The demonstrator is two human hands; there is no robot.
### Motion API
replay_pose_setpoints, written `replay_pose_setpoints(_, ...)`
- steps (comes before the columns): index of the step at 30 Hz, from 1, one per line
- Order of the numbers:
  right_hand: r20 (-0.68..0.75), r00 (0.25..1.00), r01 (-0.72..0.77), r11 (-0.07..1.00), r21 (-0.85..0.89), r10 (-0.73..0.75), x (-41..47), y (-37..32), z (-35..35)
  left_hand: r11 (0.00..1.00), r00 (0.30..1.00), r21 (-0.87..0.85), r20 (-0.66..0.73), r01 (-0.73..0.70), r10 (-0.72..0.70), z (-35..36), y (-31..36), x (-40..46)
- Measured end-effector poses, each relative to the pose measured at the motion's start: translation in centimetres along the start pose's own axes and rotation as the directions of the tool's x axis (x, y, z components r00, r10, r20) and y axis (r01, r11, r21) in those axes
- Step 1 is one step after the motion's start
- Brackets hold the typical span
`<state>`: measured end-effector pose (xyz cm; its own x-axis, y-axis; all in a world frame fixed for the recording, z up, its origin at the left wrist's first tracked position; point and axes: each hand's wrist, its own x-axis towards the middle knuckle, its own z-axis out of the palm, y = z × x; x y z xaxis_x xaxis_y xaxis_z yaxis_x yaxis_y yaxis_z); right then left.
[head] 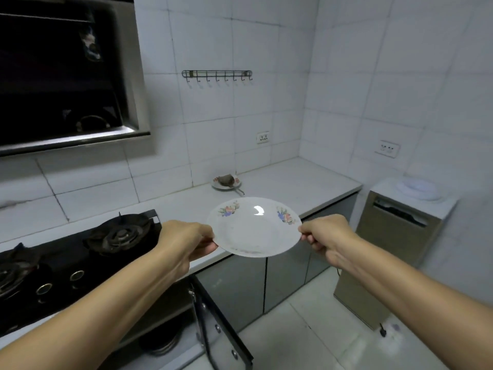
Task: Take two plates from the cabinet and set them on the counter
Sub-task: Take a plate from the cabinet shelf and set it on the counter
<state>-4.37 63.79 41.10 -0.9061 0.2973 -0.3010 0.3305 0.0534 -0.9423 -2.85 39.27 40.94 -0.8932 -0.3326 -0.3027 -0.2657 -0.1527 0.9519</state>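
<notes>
A white plate (253, 228) with flower prints on its rim is held level in the air above the front edge of the white counter (293, 182). My left hand (186, 239) grips its left rim and my right hand (325, 236) pinches its right rim. Whether it is a single plate or two stacked, I cannot tell. Below the stove, the lower cabinet (170, 327) stands open, its dark door (221, 329) swung out toward me. A dim stack of round dishes (160, 343) shows inside.
A black gas stove (80, 252) lies on the counter at left, under a range hood (66, 76). At the back of the counter sits a small plate (226, 182) with something dark on it. A beige water dispenser (394, 236) stands on the floor at right.
</notes>
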Motion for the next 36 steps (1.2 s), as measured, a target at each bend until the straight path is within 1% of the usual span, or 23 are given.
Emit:
replay_pose_setpoints(7,-0.077,0.997,0.018,0.999,-0.042,-0.021,8.2,-0.1,-7.7,1.0,0.997,0.019,0.075,0.025,-0.026,11.7,-1.6,4.0)
replay_pose_setpoints(12,-0.067,0.997,0.038,0.996,-0.082,-0.043,15.8,-1.5,-12.3,0.999,0.997,-0.032,0.065,0.033,-0.03,19.6,-2.2,7.3)
replay_pose_setpoints(17,-0.059,0.997,0.051,0.994,-0.098,-0.057,22.9,-2.6,-14.3,0.998,0.999,-0.053,0.029,0.042,-0.04,25.4,-2.1,10.7)
replay_pose_setpoints(23,-0.026,0.999,0.029,0.995,-0.091,-0.031,31.7,-3.4,-14.0,0.999,0.999,0.0,-0.002,0.043,-0.043,30.1,-1.8,17.7)
replay_pose_setpoints(28,-0.015,0.999,0.033,0.997,-0.067,-0.034,39.8,-4.7,-12.1,0.999,0.999,-0.02,-0.003,0.044,-0.044,33.5,-1.2,25.4)
replay_pose_setpoints(36,-0.007,1.0,-0.002,0.997,-0.077,0.001,52.1,-7.9,-9.0,0.996,0.995,-0.025,-0.032,0.09,-0.091,38.5,1.0,36.6)
